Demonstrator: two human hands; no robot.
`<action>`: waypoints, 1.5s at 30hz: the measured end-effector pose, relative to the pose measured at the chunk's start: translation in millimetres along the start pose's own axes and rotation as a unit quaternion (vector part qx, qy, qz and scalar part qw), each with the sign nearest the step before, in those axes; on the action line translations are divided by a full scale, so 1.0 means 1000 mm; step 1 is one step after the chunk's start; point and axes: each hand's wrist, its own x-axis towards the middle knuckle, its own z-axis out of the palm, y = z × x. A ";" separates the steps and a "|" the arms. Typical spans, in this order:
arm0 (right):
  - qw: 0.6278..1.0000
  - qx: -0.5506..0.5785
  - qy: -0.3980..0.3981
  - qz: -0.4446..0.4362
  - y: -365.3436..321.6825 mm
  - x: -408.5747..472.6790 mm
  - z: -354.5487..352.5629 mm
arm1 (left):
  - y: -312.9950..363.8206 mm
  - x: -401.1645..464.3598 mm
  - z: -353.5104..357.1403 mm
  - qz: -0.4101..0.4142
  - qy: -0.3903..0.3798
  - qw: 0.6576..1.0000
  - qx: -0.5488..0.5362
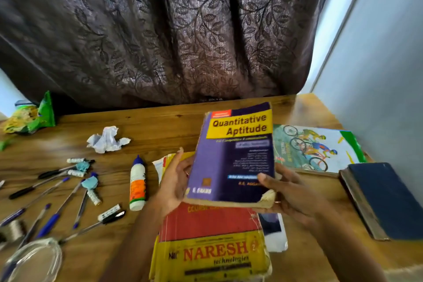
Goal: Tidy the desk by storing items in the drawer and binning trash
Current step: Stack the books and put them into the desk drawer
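A person holds a thick purple book point(231, 155) titled "Quantitative Aptitude" tilted up above the wooden worktop point(171, 119), the left hand point(175, 181) gripping its left edge and the right hand point(281, 192) curled around its worn lower right corner, just over a red and yellow book point(210, 247) lying flat below. This looks like the storing step, with the lifted book probably bound for a drawer that is out of sight. Crumpled paper point(106, 139), a green snack wrapper point(32, 117), a glue bottle point(137, 183) and scattered pens point(57, 192) still lie to the left, awaiting sorting.
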 end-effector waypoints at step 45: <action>0.905 -0.346 0.244 -0.027 0.077 0.027 -0.035 | -0.064 -0.059 -0.020 0.304 0.250 0.633 0.667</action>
